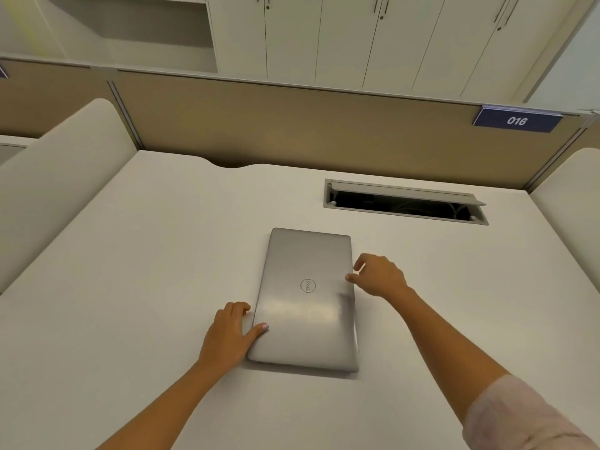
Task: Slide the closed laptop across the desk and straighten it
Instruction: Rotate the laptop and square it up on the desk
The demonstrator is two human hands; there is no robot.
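A closed silver laptop [306,300] lies flat in the middle of the white desk [130,287], its long side running away from me and its round logo turned sideways. My left hand [230,332] grips its near left edge, thumb on the lid and fingers curled at the side. My right hand [378,276] is at the laptop's right edge, fingertips touching the rim, fingers bent and apart.
An open cable hatch [402,203] is set in the desk behind the laptop to the right. A tan partition [292,125] with a blue "016" sign [516,120] closes the back. Rounded white dividers [58,177] stand at both sides.
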